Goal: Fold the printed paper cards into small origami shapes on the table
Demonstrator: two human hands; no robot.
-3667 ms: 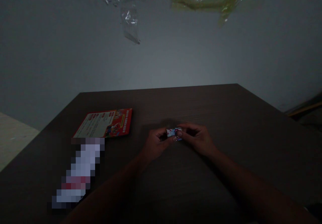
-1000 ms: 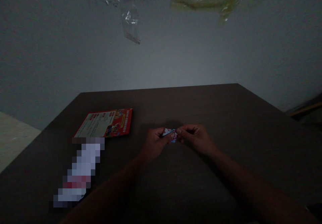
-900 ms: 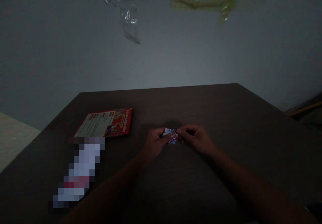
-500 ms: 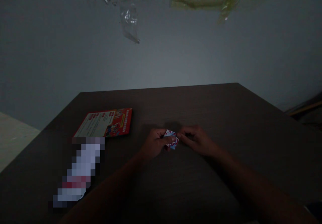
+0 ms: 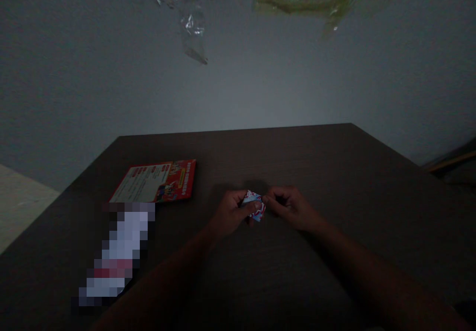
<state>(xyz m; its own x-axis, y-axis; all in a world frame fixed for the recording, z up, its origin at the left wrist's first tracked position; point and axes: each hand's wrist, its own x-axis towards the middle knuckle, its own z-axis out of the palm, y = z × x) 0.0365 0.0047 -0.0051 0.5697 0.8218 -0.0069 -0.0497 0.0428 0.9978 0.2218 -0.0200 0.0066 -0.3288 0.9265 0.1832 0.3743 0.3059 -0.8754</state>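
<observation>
Head view is dim: the left thumb hides part of one small patterned piece (image 5: pixel 254 198), and pixel blocks mask one pale strip (image 5: pixel 124 244). Two hands show, plus one flat red box (image 5: pixel 150 183) left of both on the desk (image 5: pixel 290 155). The left hand's grip (image 5: pixel 231 212) is closed on the piece; the right hand's grip (image 5: pixel 288 204), nearly pinched, is at its right edge, its hold unclear.

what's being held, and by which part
Patterned paper: the left hand holds it, thumb across its middle. Whether the right hand grips its edge is unclear.
</observation>
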